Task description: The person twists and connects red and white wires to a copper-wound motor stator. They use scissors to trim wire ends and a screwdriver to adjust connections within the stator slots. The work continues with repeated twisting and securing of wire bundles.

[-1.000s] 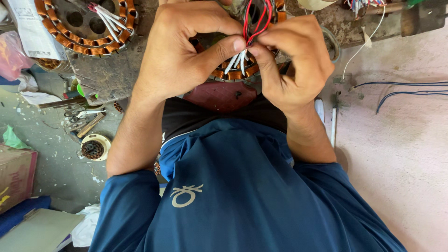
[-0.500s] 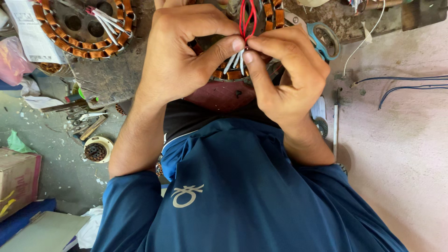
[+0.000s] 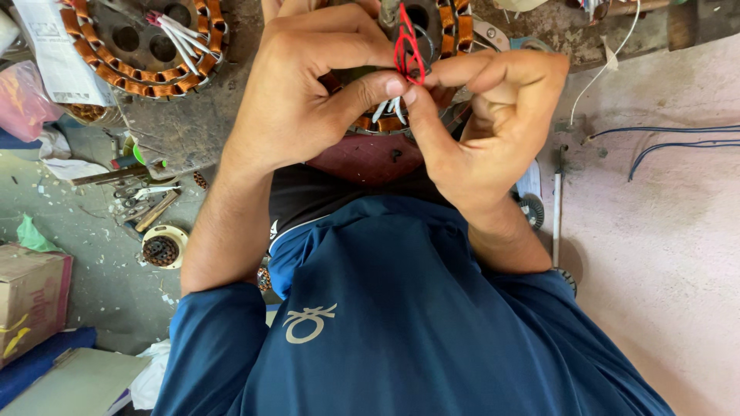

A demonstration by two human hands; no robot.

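Pinching together at the thumb tips, the left hand and right hand both held the looped red insulated wire — now raised higher than half a second earlier, above the white sleeved leads of the copper-wound stator on the bench — the loop looked drawn narrower.

Stator left of hands; cardboard box lower left.

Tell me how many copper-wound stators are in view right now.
2. One stator lies at the upper left on the workbench, white leads sticking out. The other stator sits behind the left hand and right hand, mostly hidden. More may be covered.
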